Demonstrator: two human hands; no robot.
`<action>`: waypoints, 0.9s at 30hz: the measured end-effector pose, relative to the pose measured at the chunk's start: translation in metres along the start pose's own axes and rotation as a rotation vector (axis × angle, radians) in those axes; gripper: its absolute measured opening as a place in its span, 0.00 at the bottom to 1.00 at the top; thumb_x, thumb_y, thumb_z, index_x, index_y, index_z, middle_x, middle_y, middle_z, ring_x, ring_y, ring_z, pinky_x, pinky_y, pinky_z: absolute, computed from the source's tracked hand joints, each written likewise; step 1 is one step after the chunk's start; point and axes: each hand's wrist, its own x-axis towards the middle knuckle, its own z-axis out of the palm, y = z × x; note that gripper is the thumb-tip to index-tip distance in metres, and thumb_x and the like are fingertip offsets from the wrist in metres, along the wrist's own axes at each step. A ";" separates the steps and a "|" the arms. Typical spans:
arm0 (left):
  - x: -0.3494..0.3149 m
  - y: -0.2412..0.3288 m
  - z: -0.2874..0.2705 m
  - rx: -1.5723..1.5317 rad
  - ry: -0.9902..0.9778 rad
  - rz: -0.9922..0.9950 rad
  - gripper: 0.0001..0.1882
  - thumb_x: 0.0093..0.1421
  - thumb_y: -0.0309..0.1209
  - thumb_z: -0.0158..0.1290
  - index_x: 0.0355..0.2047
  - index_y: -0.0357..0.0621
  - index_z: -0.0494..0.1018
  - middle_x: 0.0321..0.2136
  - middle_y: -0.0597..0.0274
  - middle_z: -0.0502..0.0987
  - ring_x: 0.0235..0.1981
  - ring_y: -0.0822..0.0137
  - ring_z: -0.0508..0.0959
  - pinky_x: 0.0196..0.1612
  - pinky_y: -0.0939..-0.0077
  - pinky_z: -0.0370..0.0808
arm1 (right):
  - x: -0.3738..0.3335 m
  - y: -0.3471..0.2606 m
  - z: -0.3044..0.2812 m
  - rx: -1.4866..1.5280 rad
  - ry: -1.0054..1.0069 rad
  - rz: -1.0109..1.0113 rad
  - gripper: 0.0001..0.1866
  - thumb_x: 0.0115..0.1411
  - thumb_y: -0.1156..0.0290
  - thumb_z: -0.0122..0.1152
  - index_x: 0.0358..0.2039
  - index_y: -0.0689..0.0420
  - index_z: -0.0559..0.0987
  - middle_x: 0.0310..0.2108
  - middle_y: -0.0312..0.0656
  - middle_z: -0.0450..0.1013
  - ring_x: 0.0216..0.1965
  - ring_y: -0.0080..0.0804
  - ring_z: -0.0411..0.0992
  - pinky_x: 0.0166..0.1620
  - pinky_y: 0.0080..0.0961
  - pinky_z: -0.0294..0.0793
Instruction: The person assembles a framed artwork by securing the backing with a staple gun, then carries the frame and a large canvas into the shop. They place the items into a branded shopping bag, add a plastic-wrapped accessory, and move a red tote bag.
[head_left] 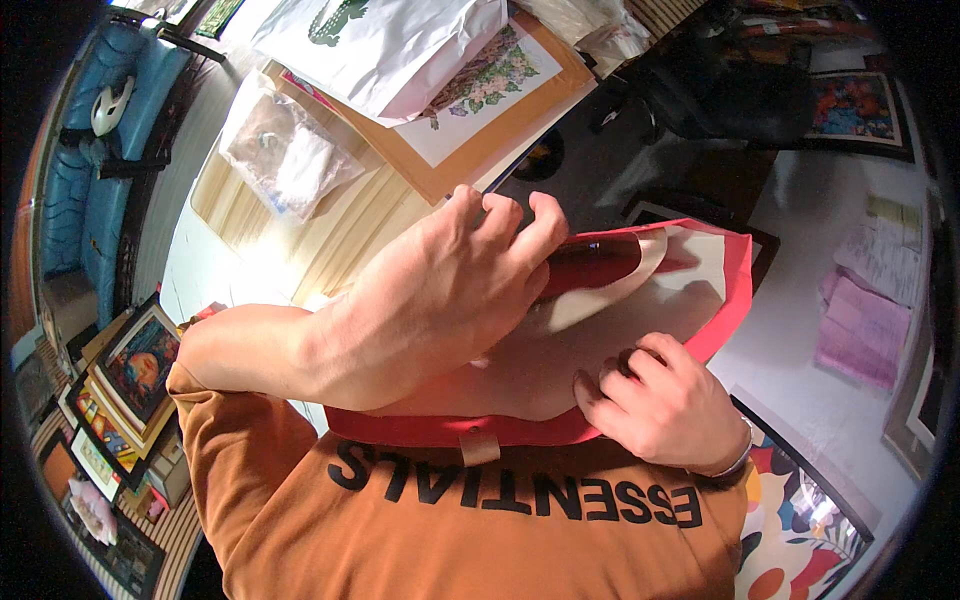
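A red bag (pixel 460 430) with a pale inside stands open against my chest, a small beige tab on its near rim. In its mouth, beside a cream flap (pixel 600 295), shows a dark red glossy surface (pixel 595 262); what it belongs to is unclear. My left hand (pixel 430 280) reaches across the opening with its fingers curled at the far side. Its thumb and whatever it may pinch are hidden. At the right end of the near rim, my right hand (pixel 665 400) is closed on the bag's edge, fingertips turned inward.
Beyond the bag, a pale wooden table (pixel 240 215) bears a clear plastic packet (pixel 290 150), a white bag (pixel 390 50) and a floral print (pixel 500 90) on brown board. Framed pictures (pixel 130 380) lean at left near a blue sofa (pixel 100 230). Purple cloth (pixel 865 335) lies at right.
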 end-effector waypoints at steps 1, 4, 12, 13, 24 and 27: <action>0.000 0.000 0.001 -0.047 -0.014 0.003 0.20 0.57 0.46 0.55 0.41 0.45 0.80 0.55 0.57 0.67 0.47 0.63 0.70 0.48 0.71 0.67 | 0.000 0.000 0.001 0.001 0.004 0.000 0.14 0.48 0.68 0.59 0.36 0.56 0.82 0.27 0.35 0.71 0.31 0.31 0.71 0.46 0.31 0.73; 0.002 -0.005 0.004 -0.095 -0.020 0.029 0.17 0.57 0.43 0.55 0.41 0.47 0.82 0.57 0.56 0.67 0.49 0.62 0.70 0.50 0.71 0.68 | 0.000 0.002 0.006 -0.027 0.035 0.002 0.12 0.50 0.65 0.58 0.34 0.55 0.81 0.28 0.35 0.70 0.31 0.31 0.71 0.44 0.32 0.72; 0.007 -0.021 0.003 -0.592 0.022 0.320 0.14 0.57 0.37 0.54 0.40 0.49 0.83 0.63 0.49 0.62 0.55 0.59 0.69 0.54 0.70 0.69 | -0.006 0.005 0.005 0.010 -0.087 0.031 0.14 0.48 0.67 0.59 0.36 0.56 0.82 0.29 0.35 0.72 0.32 0.30 0.72 0.43 0.29 0.72; 0.006 -0.020 0.001 -0.619 0.002 0.347 0.14 0.57 0.37 0.54 0.39 0.48 0.83 0.64 0.49 0.62 0.54 0.59 0.69 0.55 0.70 0.69 | -0.007 0.004 0.005 0.019 -0.075 0.027 0.14 0.48 0.67 0.59 0.36 0.56 0.82 0.29 0.35 0.73 0.32 0.30 0.72 0.43 0.29 0.72; 0.019 -0.007 0.001 -0.503 -0.061 0.365 0.12 0.58 0.41 0.56 0.33 0.46 0.81 0.64 0.50 0.62 0.49 0.58 0.75 0.50 0.67 0.74 | -0.020 0.002 0.019 0.035 -0.026 0.054 0.16 0.48 0.66 0.59 0.37 0.57 0.83 0.29 0.35 0.73 0.32 0.31 0.72 0.43 0.31 0.72; 0.023 -0.002 0.003 -0.522 -0.059 0.398 0.14 0.57 0.43 0.57 0.35 0.46 0.80 0.63 0.49 0.63 0.47 0.57 0.76 0.47 0.66 0.77 | -0.025 0.002 0.023 0.051 -0.028 0.079 0.16 0.47 0.66 0.59 0.37 0.57 0.83 0.30 0.36 0.73 0.34 0.32 0.73 0.45 0.32 0.72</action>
